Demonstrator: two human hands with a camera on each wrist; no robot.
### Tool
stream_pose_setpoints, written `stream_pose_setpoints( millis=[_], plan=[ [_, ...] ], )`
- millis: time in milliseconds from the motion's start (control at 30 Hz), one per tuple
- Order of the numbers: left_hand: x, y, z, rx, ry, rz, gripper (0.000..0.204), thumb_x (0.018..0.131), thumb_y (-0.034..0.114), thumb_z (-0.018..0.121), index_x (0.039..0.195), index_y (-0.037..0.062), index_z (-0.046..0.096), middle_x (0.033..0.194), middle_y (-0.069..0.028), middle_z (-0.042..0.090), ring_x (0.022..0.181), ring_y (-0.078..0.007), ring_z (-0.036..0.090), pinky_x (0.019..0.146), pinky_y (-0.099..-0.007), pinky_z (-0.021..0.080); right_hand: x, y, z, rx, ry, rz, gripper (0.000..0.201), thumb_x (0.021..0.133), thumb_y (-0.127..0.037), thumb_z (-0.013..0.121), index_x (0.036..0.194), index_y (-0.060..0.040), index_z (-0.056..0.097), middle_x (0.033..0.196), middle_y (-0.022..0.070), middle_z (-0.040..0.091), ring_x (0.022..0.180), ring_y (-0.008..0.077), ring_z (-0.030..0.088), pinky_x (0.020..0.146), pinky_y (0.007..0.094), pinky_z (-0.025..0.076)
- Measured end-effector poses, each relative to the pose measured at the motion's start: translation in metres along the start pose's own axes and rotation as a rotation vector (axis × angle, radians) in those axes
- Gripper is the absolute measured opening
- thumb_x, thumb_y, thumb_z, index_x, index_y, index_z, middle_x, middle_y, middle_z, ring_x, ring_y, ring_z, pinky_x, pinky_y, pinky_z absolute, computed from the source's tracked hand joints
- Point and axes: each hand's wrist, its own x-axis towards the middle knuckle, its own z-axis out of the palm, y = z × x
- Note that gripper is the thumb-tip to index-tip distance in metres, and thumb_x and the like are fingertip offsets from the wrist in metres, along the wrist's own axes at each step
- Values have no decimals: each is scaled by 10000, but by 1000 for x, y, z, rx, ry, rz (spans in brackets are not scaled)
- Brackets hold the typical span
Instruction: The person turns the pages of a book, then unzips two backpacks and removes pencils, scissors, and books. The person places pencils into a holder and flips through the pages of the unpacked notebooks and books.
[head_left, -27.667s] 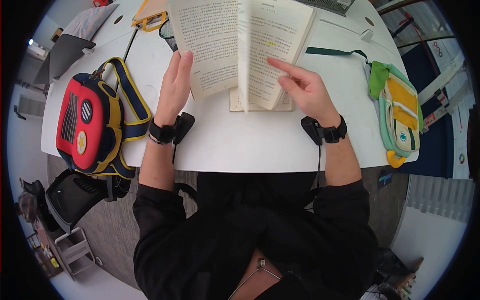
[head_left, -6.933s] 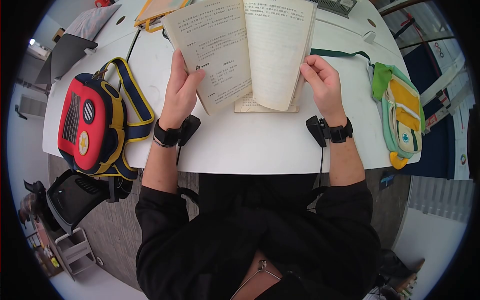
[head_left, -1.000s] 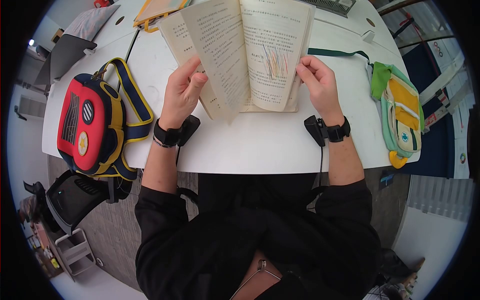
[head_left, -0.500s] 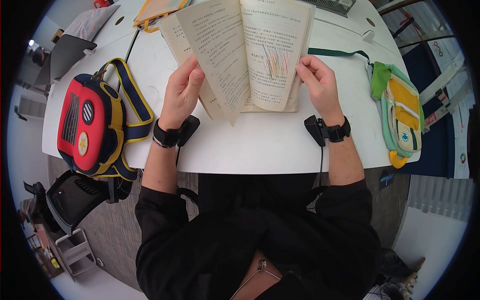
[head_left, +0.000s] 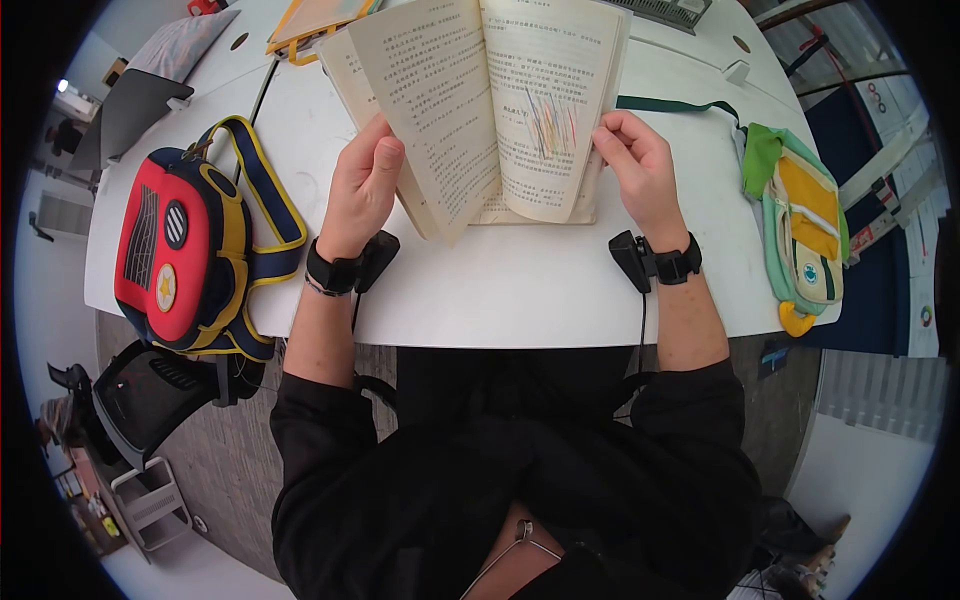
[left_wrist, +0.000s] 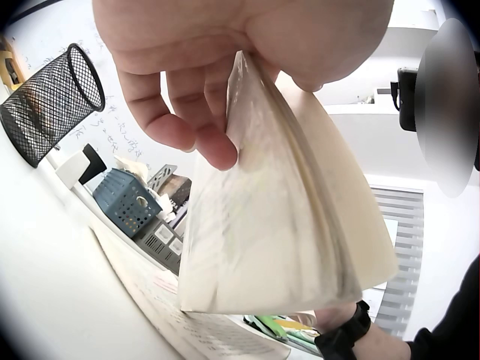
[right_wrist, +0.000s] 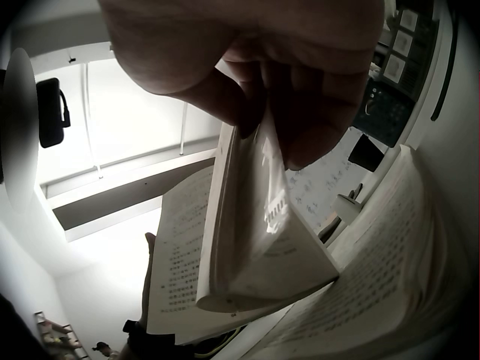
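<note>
The left hand (head_left: 362,190) pinches the left side of an open paperback (head_left: 548,60), the right hand (head_left: 640,168) its right edge, above a second open book (right_wrist: 367,270) on the white table (head_left: 500,290). One leaf (head_left: 435,120) leans farther left than half a second ago; whether the left hand grips it is unclear. Beyond stands a mesh pen cup (left_wrist: 56,105).

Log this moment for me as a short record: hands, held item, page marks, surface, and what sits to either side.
Left hand: grips the left side of the open book
Right hand: pinches the book's right edge
Page marks: coloured strokes on the right page; print too small to read
Surface: white table; a second open book lies on it, below the held one
Person's left: red backpack
Person's right: green-and-yellow backpack
</note>
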Motion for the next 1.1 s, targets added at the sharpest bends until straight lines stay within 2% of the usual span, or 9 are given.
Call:
stream_pose_setpoints(
  millis=[200, 300, 400, 467, 600, 667, 700, 767, 1100],
  plan=[
    [4, 10, 6, -20, 78, -38, 434, 1036, 321, 401, 1288, -21, 491, 1170, -84, 608, 1099, -154, 537, 971, -290, 397, 0, 0, -1, -1, 12, -7, 132, 942, -115, 548, 932, 12, 585, 802, -17, 596, 717, 44, 505, 656, 205, 413],
    [5, 4, 6, -79, 162, -53, 347, 1025, 239, 440, 1231, -33, 507, 1096, -74, 620, 996, -119, 560, 899, -269, 432, 1, -1, -2, 1, 28, -9, 133, 942, -116, 550, 930, 12, 584, 798, -22, 591, 717, 37, 498, 652, 198, 405],
    [5, -9, -2, -173, 210, -172, 355, 1007, 218, 498, 1247, -42, 523, 1149, -71, 615, 1025, -100, 553, 930, -254, 411, 1, -1, -4, -15, 48, -7, 133, 942, -117, 551, 929, 11, 583, 792, -28, 585, 717, 30, 491, 649, 193, 397],
    [6, -13, -5, -145, 278, -271, 315, 992, 209, 536, 1191, -35, 560, 1085, -56, 643, 1005, -86, 566, 910, -236, 422, 2, 0, -6, -27, 55, -8, 133, 944, -118, 550, 929, 10, 583, 789, -32, 581, 716, 26, 488, 646, 191, 394],
    [9, -13, -5, -130, 329, -257, 302, 991, 234, 541, 1138, -25, 594, 980, -9, 639, 900, -53, 536, 809, -218, 419, 6, 4, -12, -178, 163, -61, 157, 933, -133, 560, 928, 21, 591, 760, -11, 590, 690, 41, 500, 619, 205, 412],
    [9, -13, -5, -80, 330, -231, 289, 992, 244, 536, 1111, -8, 610, 893, 42, 595, 769, -29, 444, 681, -206, 359, 8, 6, -16, -266, 211, -89, 166, 929, -139, 564, 929, 24, 594, 748, 3, 593, 677, 50, 507, 608, 213, 420],
    [9, -14, -5, -82, 330, -230, 289, 992, 244, 536, 1111, -8, 610, 893, 42, 595, 769, -29, 444, 681, -206, 359, 8, 6, -19, -304, 232, -99, 169, 924, -141, 567, 932, 25, 597, 746, 22, 601, 674, 59, 516, 601, 221, 427],
    [9, -17, -6, -75, 317, -209, 283, 991, 252, 533, 1101, 5, 620, 839, 71, 548, 710, -32, 360, 623, -209, 290, 9, 7, -20, -342, 254, -109, 173, 920, -143, 570, 935, 26, 600, 744, 40, 609, 670, 68, 525, 595, 229, 434],
    [8, -18, -6, -47, 306, -196, 286, 996, 242, 526, 1112, -5, 609, 849, 66, 558, 732, -30, 390, 652, -202, 316, 9, 5, -19, -435, 285, -56, 176, 953, -162, 515, 965, 3, 572, 661, 59, 609, 577, 102, 526, 551, 261, 435]
  ],
)
